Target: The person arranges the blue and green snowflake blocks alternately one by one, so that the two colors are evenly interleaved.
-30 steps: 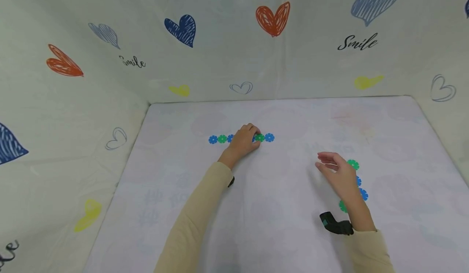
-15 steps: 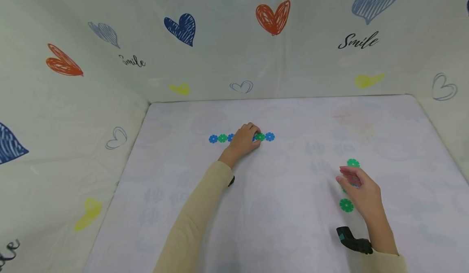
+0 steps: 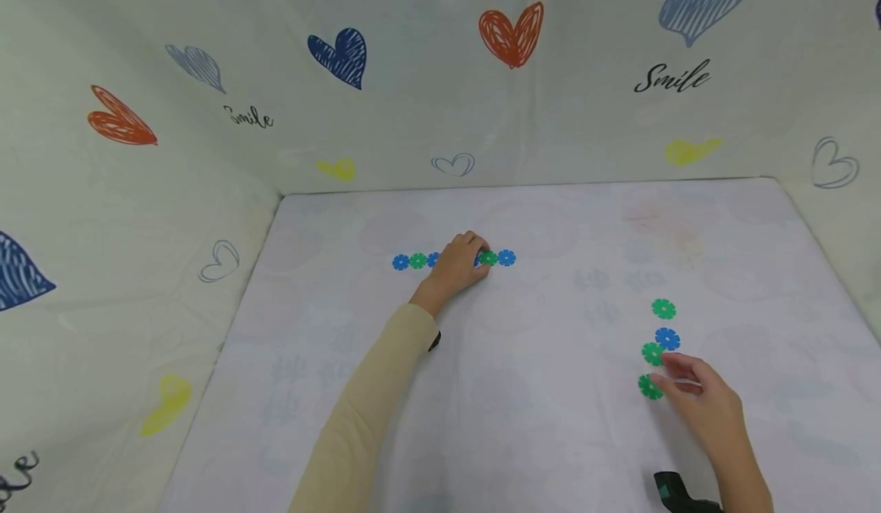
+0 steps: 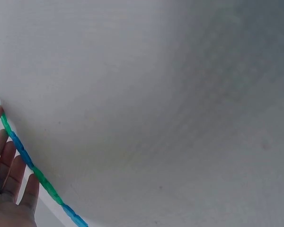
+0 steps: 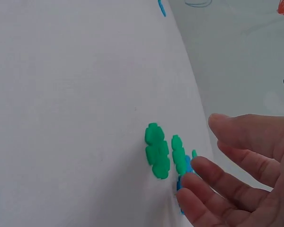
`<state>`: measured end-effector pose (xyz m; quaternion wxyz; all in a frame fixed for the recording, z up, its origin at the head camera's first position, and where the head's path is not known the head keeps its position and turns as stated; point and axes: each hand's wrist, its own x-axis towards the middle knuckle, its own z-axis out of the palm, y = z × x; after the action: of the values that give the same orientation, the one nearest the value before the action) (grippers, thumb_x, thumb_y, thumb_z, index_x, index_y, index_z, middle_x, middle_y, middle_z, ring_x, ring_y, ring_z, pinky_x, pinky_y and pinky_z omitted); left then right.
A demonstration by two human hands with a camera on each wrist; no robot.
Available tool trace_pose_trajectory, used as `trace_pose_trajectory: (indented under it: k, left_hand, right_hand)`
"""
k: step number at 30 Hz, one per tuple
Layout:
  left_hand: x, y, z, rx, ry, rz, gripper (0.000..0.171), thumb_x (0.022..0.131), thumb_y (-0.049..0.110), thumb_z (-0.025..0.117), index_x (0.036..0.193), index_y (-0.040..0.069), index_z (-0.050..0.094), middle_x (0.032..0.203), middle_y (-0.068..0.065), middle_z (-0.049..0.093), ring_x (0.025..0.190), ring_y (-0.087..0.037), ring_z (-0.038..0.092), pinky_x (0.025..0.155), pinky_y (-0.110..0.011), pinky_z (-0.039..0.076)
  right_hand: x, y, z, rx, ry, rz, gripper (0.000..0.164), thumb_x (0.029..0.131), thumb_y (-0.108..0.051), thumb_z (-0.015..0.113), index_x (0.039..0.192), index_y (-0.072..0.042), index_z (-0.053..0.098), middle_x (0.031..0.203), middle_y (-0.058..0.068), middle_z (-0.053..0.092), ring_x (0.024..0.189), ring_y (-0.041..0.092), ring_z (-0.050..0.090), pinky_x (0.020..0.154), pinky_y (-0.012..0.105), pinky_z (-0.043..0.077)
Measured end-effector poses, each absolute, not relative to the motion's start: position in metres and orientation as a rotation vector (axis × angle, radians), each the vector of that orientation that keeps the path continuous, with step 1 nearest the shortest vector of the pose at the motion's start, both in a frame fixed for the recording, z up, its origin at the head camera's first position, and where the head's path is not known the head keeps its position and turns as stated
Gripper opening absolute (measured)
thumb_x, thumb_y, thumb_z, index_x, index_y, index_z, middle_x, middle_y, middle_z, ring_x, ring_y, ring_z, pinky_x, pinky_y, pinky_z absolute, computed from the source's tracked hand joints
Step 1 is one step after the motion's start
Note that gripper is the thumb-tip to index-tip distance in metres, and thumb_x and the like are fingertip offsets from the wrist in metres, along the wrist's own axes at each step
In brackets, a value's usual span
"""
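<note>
Pinching the joined row point(image 3: 490, 258) with the left hand point(image 3: 457, 263), hovering the right hand point(image 3: 707, 404) loosely spread by the nearest green piece point(image 3: 647, 387); could knock the blue piece point(image 3: 668, 338) askew by overreaching.

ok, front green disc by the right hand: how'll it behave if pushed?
The disc likely slides rather than tips: it lies flat on the table. Probably light, since it looks thin. Its notched rim may help grip.
</note>
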<state>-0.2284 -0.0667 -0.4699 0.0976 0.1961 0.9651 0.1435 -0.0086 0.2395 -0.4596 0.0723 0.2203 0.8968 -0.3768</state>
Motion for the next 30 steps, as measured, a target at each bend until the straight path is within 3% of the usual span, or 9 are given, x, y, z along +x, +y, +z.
trace_pose_trajectory:
  k: [7,11,14,17,21,26,30]
  left_hand:
    - [-0.229,-0.066,-0.471,0.585,2.858,0.414,0.038,0.09,0.031,0.06,0.122,0.013,0.054,0.123,-0.002,0.051,0.117,-0.018,0.045,0.104,-0.03,0.037]
    - [-0.228,-0.066,-0.469,0.576,2.855,0.428,0.037,0.09,0.03,0.06,0.122,0.013,0.054,0.122,-0.002,0.052,0.116,-0.018,0.046,0.104,-0.03,0.037]
    - [-0.227,-0.066,-0.468,0.575,2.853,0.435,0.037,0.09,0.03,0.06,0.121,0.012,0.054,0.122,-0.002,0.052,0.116,-0.018,0.046,0.103,-0.03,0.038]
    - [-0.227,-0.066,-0.468,0.58,2.849,0.428,0.037,0.09,0.03,0.06,0.122,0.012,0.053,0.123,-0.002,0.051,0.116,-0.018,0.046,0.103,-0.03,0.037]
    - [-0.226,-0.066,-0.468,0.583,2.846,0.425,0.037,0.09,0.03,0.06,0.122,0.012,0.054,0.123,-0.003,0.051,0.115,-0.018,0.046,0.103,-0.03,0.038]
    - [-0.227,-0.066,-0.468,0.582,2.851,0.421,0.037,0.09,0.03,0.06,0.122,0.012,0.054,0.123,-0.003,0.051,0.115,-0.018,0.046,0.103,-0.03,0.038]
    - [-0.227,-0.066,-0.467,0.581,2.851,0.42,0.037,0.09,0.03,0.06,0.122,0.012,0.054,0.123,-0.003,0.052,0.115,-0.018,0.046,0.103,-0.029,0.038]
  right_hand:
    - [0.001,0.241,-0.469,0.765,2.653,-1.071,0.055,0.087,-0.032,0.064,0.128,0.001,0.048,0.119,0.022,0.055,0.105,0.029,0.052,0.059,0.008,0.039]
    - [0.003,0.242,-0.476,0.789,2.657,-1.042,0.054,0.086,-0.028,0.066,0.128,0.001,0.049,0.116,0.022,0.055,0.103,0.029,0.051,0.073,0.022,0.049]
    - [0.006,0.243,-0.48,0.749,2.68,-1.018,0.052,0.085,-0.025,0.067,0.127,0.001,0.05,0.112,0.021,0.055,0.099,0.029,0.052,0.072,0.017,0.048]
    - [0.008,0.244,-0.481,0.686,2.717,-0.974,0.049,0.085,-0.023,0.068,0.125,0.0,0.053,0.107,0.017,0.055,0.094,0.026,0.051,0.057,0.004,0.034]
    - [0.008,0.243,-0.483,0.643,2.738,-0.961,0.05,0.083,-0.022,0.07,0.124,0.0,0.053,0.104,0.016,0.052,0.093,0.026,0.049,0.06,0.007,0.036]
    - [0.004,0.24,-0.484,0.643,2.704,-0.953,0.052,0.082,-0.019,0.07,0.126,0.001,0.05,0.104,0.018,0.048,0.094,0.028,0.047,0.074,0.024,0.045]
    - [0.002,0.238,-0.485,0.677,2.664,-0.964,0.052,0.083,-0.016,0.069,0.126,0.003,0.048,0.106,0.019,0.046,0.096,0.03,0.045,0.08,0.041,0.044]
